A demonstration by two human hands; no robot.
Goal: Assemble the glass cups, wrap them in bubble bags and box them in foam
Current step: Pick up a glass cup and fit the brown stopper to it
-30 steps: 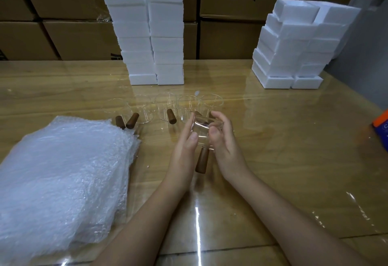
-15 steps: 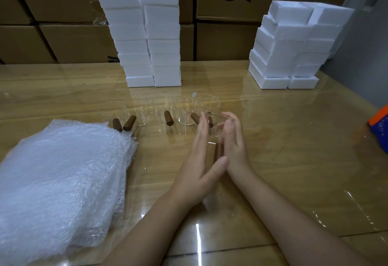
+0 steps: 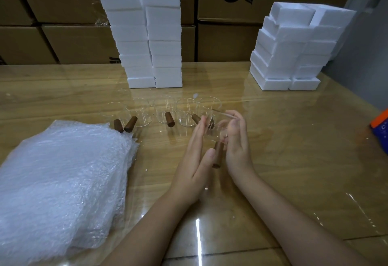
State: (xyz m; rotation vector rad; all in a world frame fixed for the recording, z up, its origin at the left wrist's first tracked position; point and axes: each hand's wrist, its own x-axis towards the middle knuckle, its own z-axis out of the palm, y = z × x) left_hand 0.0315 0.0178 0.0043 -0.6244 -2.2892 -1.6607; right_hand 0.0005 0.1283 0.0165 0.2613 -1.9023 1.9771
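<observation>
I have the glass cup [image 3: 217, 133] caught between my palms, just in front of the right end of the row of cups [image 3: 165, 111], its wooden handle [image 3: 218, 154] pointing back toward me. My left hand [image 3: 195, 160] lies flat against its left side, fingers straight and together. My right hand [image 3: 237, 146] cups the other side with its fingers bent round the glass. I cannot tell whether the cup rests on the table [image 3: 294, 139] or hangs just above it. What worries me is the hold: a flat palm on smooth glass gives little purchase, so if I ease the pressure the cup may slide out and strike the hard tabletop. Its handle adds weight at the near end and could tip it as I turn it. The standing cups are very near my fingertips, so a careless sweep could knock one over. The bubble bags [image 3: 63, 181] lie well to my left, the foam boxes [image 3: 147, 35] beyond the row, so reaching either means carrying glass past glass.
</observation>
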